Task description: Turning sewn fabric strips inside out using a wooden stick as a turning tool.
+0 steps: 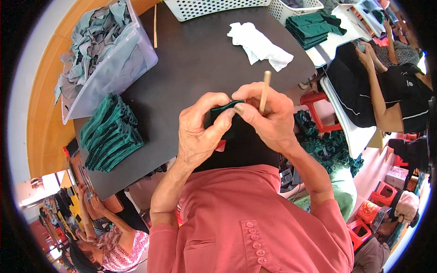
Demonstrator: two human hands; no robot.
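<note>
Both hands meet in front of my chest, over the near edge of the dark table (pixel 191 59). A small piece of dark green cloth (pixel 226 107) is pinched at its left end by the thumb and fingers of my left hand (pixel 196 127). At the other end, the thumb and forefinger of my right hand (pixel 275 116) grip the same cloth. A thin wooden stick (pixel 266 86) also sits in my right hand, poking up between the fingers. Its lower end is hidden. To the left lies a stack of green velvety cloth pieces (pixel 111 136).
A clear plastic bin (pixel 132 68) of grey cloth leans at the left. On the table lie a crumpled white cloth (pixel 261 48) and another stick (pixel 155 27). A white basket (pixel 214 10) stands at the far edge; folded green cloth (pixel 314 29) sits right. Other people work on both sides.
</note>
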